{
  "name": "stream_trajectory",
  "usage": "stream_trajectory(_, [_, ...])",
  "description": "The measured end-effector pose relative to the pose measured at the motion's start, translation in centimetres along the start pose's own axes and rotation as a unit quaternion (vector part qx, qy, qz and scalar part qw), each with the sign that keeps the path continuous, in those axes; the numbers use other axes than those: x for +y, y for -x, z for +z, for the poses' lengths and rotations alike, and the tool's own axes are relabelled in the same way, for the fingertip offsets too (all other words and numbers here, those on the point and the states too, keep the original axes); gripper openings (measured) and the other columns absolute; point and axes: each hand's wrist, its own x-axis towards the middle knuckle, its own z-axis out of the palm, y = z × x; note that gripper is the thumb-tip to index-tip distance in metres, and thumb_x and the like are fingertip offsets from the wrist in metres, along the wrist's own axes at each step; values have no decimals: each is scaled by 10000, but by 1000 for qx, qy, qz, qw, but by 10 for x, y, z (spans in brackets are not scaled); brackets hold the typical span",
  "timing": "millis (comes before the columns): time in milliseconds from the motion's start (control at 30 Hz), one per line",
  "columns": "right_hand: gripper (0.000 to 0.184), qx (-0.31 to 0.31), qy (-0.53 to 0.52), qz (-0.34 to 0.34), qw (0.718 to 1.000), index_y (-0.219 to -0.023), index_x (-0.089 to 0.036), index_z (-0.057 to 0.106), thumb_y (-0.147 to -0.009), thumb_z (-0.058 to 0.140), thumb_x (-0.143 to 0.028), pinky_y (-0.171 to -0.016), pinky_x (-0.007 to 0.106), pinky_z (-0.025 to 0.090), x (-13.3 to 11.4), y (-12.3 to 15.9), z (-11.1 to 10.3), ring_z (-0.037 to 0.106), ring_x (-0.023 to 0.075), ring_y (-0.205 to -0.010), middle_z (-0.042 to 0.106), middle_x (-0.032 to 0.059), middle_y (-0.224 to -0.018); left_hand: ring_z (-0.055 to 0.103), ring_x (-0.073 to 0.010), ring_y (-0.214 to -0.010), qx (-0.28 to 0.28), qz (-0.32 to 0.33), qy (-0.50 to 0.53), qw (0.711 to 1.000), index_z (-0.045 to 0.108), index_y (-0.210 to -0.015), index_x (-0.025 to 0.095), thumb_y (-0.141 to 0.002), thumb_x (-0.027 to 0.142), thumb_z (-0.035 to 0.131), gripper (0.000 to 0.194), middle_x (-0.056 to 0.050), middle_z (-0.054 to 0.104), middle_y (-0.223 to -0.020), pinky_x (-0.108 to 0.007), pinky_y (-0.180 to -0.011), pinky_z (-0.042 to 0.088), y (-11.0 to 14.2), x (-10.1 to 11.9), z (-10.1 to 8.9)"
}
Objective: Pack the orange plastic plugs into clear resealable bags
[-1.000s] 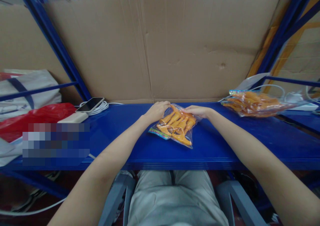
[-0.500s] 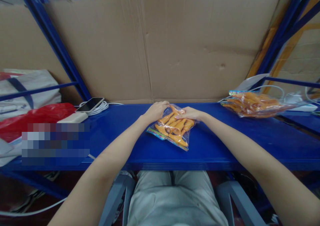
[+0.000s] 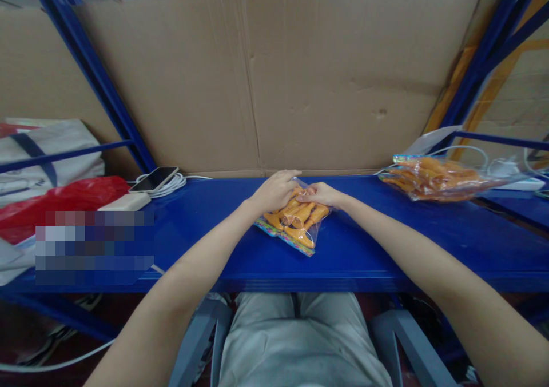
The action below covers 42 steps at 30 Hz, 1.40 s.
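Observation:
A clear plastic bag (image 3: 305,220) of orange, horn-shaped pieces lies on the blue shelf in front of me. Its colourful printed edge points toward me. My left hand (image 3: 278,192) rests over the far left part of the bag with its fingers stretched out, covering some of the pieces. At the bag's upper right, my right hand (image 3: 323,195) has its fingers curled in and grips the plastic. The tips of the right fingers are partly hidden. What is printed on the edge is too small to read.
A second bag of orange pieces (image 3: 433,180) lies at the right beside white cables. On the left are a phone (image 3: 154,179) on a coiled white cable, a white box (image 3: 125,202) and a red plastic bag (image 3: 68,201). A cardboard sheet (image 3: 343,90) stands behind the shelf.
My left hand has slid right over the bag, covering more of it. My right hand's fingers have curled in and shifted slightly left. The bag's near corner has moved a little left.

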Motion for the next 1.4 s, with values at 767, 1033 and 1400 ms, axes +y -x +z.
stream_trajectory(767, [264,-97,-64,49,992,-678,-133,676,-647,800,-364,-512,199,494,6,-2,-13,619,118,-594,704,48,-701,483,-231,-1261,-126,116,103,980,623,-1162,144,-903,282,518,313,-105,576,-1319,-366,-1078,348,-6,70,4])
stream_trajectory(1033, [281,-117,-144,62,981,-797,-114,687,-639,813,-310,-635,227,570,2,1,-14,682,158,-700,735,83,-803,557,-210,-1180,-142,130,170,967,685,-1056,164,-892,223,508,249,-95,666,-1192,-337,-1048,377,-8,72,6])
stream_trajectory(1400, [160,-61,-163,35,984,-687,-135,663,-624,808,-163,-550,179,509,7,-1,-10,624,100,-535,698,15,-640,602,-209,-1116,64,-118,276,952,690,-1067,175,-885,269,479,295,-88,678,-1180,-368,-994,436,-12,33,18])
